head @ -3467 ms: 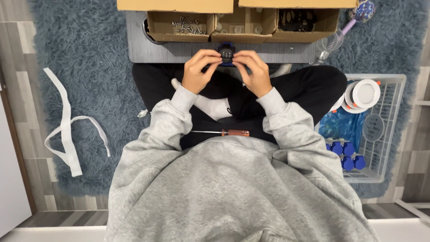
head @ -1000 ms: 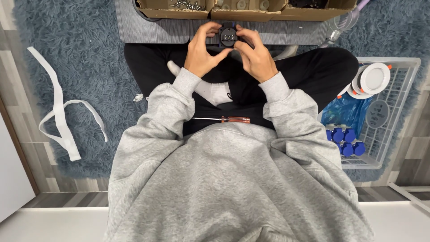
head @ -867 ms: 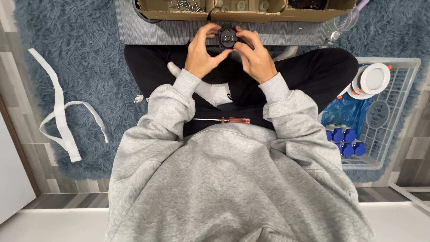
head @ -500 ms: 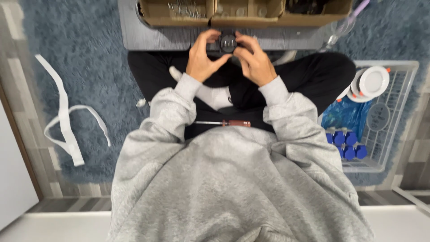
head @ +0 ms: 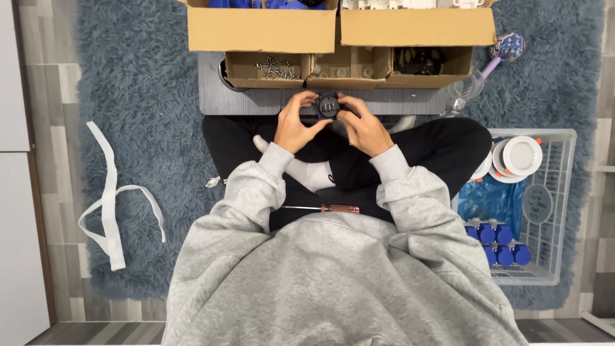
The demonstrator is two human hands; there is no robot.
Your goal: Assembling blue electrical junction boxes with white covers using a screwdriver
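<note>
Both hands are pinched onto a small black round part (head: 328,106), left hand (head: 295,125) on one side and right hand (head: 364,128) on the other, fingers curled in tight with the thumbs coming up from underneath. So neither hand is spread at all, they're closed right on it. The part's face points up toward the head camera and you can see a few little metal contacts on it. It looks roughly round, so I can't really pick out a long axis.

It's held just above the person's crossed legs, right at the near edge of the grey board (head: 256,101), just in front of the small cardboard trays (head: 269,69) with the screws in them.

Other stuff from that same overhead view: a screwdriver (head: 323,208) with a reddish handle lies across the lap, pointing left-right. A white wire basket (head: 544,198) with blue caps sits to the person's right, and a white strap (head: 112,198) lies on the blue rug (head: 141,83) to the left.
</note>
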